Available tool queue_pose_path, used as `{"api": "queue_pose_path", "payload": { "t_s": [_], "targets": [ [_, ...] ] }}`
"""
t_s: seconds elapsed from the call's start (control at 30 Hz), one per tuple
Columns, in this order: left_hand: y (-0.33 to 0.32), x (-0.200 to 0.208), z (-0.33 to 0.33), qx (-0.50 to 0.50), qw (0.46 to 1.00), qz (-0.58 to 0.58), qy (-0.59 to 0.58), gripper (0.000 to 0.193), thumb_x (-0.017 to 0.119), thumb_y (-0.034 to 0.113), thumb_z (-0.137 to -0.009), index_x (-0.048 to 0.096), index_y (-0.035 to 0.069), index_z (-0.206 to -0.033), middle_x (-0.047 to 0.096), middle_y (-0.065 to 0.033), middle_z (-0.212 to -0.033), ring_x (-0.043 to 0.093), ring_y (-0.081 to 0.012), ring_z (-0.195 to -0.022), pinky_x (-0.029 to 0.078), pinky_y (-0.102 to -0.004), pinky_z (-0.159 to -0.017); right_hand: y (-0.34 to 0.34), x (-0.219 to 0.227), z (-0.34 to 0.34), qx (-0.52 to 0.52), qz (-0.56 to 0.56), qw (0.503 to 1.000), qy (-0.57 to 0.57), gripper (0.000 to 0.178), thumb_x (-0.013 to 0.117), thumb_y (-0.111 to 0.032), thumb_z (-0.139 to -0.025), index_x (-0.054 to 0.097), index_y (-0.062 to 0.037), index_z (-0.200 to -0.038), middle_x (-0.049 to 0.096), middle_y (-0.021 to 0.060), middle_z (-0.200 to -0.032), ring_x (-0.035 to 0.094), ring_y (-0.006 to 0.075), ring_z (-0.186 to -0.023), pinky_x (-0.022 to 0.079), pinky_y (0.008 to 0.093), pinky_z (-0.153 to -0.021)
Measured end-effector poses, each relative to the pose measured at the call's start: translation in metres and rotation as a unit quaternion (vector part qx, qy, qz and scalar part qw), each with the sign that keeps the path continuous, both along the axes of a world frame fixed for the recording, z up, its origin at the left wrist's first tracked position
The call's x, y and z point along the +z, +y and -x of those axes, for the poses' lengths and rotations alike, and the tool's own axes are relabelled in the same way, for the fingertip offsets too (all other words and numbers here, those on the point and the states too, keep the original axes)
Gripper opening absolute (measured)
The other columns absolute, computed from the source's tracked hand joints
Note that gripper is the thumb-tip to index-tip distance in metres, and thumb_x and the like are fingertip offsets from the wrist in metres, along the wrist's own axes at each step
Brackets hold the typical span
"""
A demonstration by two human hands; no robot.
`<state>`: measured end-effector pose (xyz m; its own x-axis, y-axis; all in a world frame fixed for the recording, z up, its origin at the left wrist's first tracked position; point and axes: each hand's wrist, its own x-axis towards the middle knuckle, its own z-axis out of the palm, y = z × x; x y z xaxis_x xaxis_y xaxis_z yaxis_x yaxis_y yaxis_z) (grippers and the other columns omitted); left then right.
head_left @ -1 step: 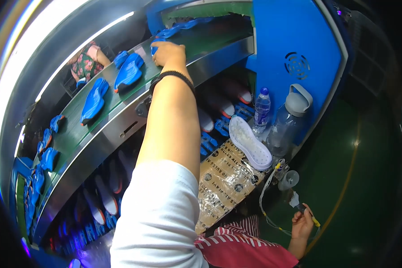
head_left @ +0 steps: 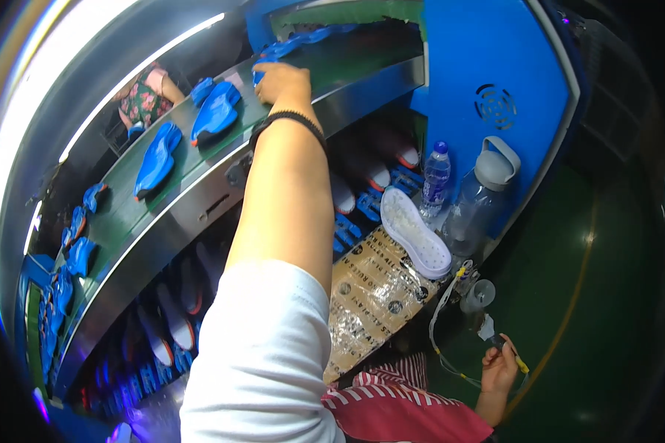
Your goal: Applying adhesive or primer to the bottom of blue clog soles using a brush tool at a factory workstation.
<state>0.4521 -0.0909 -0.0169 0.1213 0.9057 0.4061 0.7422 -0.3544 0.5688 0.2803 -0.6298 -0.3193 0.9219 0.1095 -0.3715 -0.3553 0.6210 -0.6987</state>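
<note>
My left arm, in a white sleeve with a dark braided band at the wrist, reaches up to the conveyor belt (head_left: pixel 118 181). There my left hand (head_left: pixel 283 83) has its fingers closed round a blue shoe sole (head_left: pixel 258 76), mostly hidden by the hand. Other blue soles lie on the belt to the left, the closest being one blue sole (head_left: pixel 216 111) and another farther down (head_left: pixel 157 161). At the lower right my right hand (head_left: pixel 499 365) grips a brush (head_left: pixel 488 329) with a dark handle and a whitish tip, near a translucent cup (head_left: pixel 479 295).
A white sole (head_left: pixel 415 232) lies on a taped cardboard box (head_left: pixel 373 295). Beside it stand a small water bottle (head_left: pixel 436 176) and a large lidded bottle (head_left: pixel 476 203). Dark shoe parts (head_left: pixel 174 317) sit below the belt. Across it is another person (head_left: pixel 148 100).
Both hands keep nearly the same places and grips. The picture has shifted slightly, and the soles on the belt appear a little higher.
</note>
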Motion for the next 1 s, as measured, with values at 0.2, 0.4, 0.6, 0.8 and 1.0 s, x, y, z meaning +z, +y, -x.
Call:
{"api": "queue_pose_path", "payload": {
  "t_s": [0.2,0.4,0.6,0.8,1.0],
  "targets": [
    [-0.037,0.008,0.046,-0.122,0.967,-0.224,-0.012,0.078,0.061,0.05,-0.074,0.04,0.0,-0.13,0.044,-0.0256,-0.127,0.046,-0.0379,-0.117,0.036,-0.043,-0.099,0.028,0.007,-0.012,0.106,-0.038,0.994,-0.011,0.032,0.056,-0.018,-0.085,0.054,0.0019,-0.111,0.054,0.0083,-0.069,0.05,0.0166,-0.06,0.039,0.0263,-0.052],
    [-0.12,0.004,0.253,-0.365,0.884,-0.291,-0.014,0.051,0.063,0.031,-0.081,0.05,0.003,-0.122,0.053,-0.0203,-0.121,0.048,-0.0334,-0.116,0.035,-0.0385,-0.099,0.066,0.013,-0.007,0.225,-0.038,0.974,-0.017,0.036,0.059,-0.018,-0.084,0.053,0.0042,-0.112,0.054,0.0089,-0.07,0.05,0.0173,-0.061,0.038,0.0278,-0.052],
    [-0.117,-0.041,0.458,-0.156,0.95,-0.094,-0.255,0.048,0.058,0.022,-0.088,0.047,-0.003,-0.128,0.049,-0.0198,-0.127,0.046,-0.0233,-0.12,0.035,-0.0324,-0.1,0.127,0.025,0.017,0.352,-0.056,0.934,-0.027,0.033,0.06,-0.014,-0.083,0.054,0.0064,-0.109,0.057,0.0116,-0.073,0.053,0.0187,-0.061,0.04,0.0278,-0.053],
    [-0.168,-0.165,0.642,0.086,0.991,-0.063,-0.086,0.05,0.059,0.022,-0.087,0.045,0.0,-0.13,0.051,-0.0154,-0.126,0.047,-0.0248,-0.114,0.034,-0.0337,-0.098,0.177,0.048,0.068,0.431,-0.075,0.898,-0.054,0.034,0.061,-0.014,-0.083,0.054,0.0081,-0.109,0.059,0.0115,-0.074,0.054,0.0175,-0.062,0.041,0.0273,-0.053],
    [-0.225,-0.256,0.71,0.265,0.909,0.167,-0.275,0.046,0.046,0.027,-0.093,0.042,0.0,-0.13,0.054,-0.0117,-0.111,0.051,-0.0204,-0.103,0.039,-0.0353,-0.09,0.193,0.053,0.118,0.44,-0.05,0.893,-0.08,0.034,0.06,-0.015,-0.084,0.055,0.007,-0.11,0.061,0.011,-0.076,0.055,0.0163,-0.062,0.043,0.026,-0.054]
  ]
}}
